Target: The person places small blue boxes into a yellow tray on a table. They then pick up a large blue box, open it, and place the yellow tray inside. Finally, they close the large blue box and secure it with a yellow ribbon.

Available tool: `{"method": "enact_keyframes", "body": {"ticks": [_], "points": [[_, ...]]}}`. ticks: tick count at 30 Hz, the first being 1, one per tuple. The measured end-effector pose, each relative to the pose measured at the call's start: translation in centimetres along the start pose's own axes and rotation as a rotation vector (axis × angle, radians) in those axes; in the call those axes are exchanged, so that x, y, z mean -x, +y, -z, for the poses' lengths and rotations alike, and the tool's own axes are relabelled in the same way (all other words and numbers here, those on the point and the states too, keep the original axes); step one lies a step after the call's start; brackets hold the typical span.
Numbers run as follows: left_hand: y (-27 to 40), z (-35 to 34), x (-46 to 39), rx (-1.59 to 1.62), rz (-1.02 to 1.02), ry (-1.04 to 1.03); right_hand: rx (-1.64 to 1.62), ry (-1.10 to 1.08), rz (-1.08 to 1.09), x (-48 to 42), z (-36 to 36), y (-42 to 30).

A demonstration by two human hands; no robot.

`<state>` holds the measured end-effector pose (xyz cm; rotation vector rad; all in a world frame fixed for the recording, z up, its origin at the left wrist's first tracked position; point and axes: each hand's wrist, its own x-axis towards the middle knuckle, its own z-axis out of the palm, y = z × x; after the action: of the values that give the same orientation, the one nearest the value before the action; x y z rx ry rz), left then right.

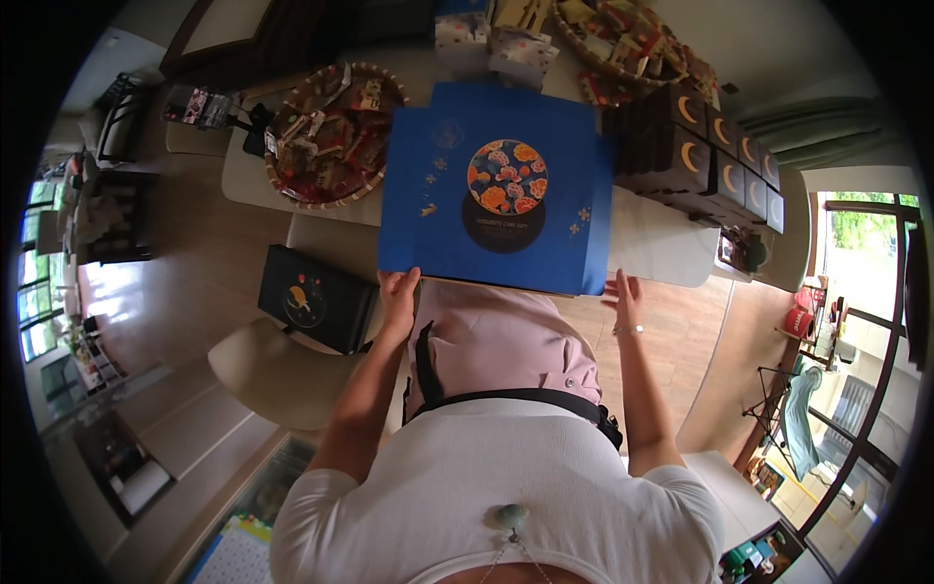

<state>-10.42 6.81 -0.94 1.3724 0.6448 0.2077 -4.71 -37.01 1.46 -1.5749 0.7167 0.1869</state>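
Flat blue printed cardboard pieces [438, 197], seemingly stacked, lie on the table in front of me, with a round floral print and a dark disc on top. At their near left corner my left hand [399, 292] touches the edge, thumb against it; whether it grips is hard to tell. By the near right corner is my right hand [625, 292], fingers apart, holding nothing. A round woven basket [273, 171] of small wrapped packets stands left of the blue cardboard. Right of it, dark boxes with crescent moon prints [689, 157] are stacked in rows.
A dark printed box [317, 299] rests on a chair [277, 379] at my left. Another basket of packets [620, 44] and small patterned boxes [522, 55] stand at the table's far side. A phone-like device [197, 108] is on a stand at the far left.
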Motion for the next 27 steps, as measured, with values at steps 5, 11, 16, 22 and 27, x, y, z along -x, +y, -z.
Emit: {"method": "enact_keyframes", "body": {"ticks": [5,11,16,22,27], "points": [[-4.2,1.6,-1.1,-0.157,-0.185,0.082,-0.067,-0.047,0.126,-3.1,-4.6,-5.4],[1.1,-2.2,-0.2,0.086,0.000,0.190,0.121,-0.052,0.138,-5.1,-9.2,-4.1],[2.7,-0.9,-2.9,0.179,0.179,0.272,0.358,0.136,0.321,-3.9,-10.7,-1.4],[7.3,1.7,-9.2,0.020,0.282,0.067,0.580,0.190,0.452,-2.2,-11.4,-3.7],[11.7,-2.8,-11.9,-0.233,0.474,-0.263,0.436,0.097,0.377,-3.4,-10.2,-1.5]]}}
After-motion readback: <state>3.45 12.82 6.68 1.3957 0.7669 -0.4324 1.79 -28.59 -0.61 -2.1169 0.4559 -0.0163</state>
